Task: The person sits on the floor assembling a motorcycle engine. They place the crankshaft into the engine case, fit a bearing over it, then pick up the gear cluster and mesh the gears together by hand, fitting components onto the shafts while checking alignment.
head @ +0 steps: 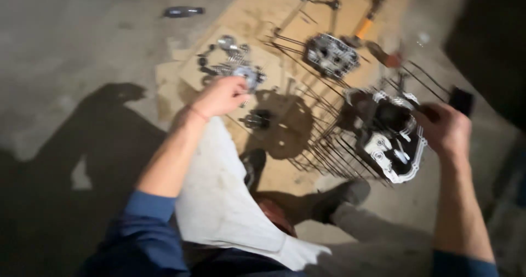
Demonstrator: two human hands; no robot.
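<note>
Two bare hands are counted: left hand (219, 97) and right hand (445, 129). Two finned engine castings are seen, a large engine part (392, 140) and a smaller engine part (330, 55). One cluster of small metal pieces (233, 63) is noted, too blurred to be counted. One orange-handled tool (366, 26), one dark bottle (183, 12) and two shoes (345, 195) are recorded.

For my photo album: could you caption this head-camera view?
Seated over cardboard, left hand grips a small metal part, right hand at a finned engine casing.
</note>
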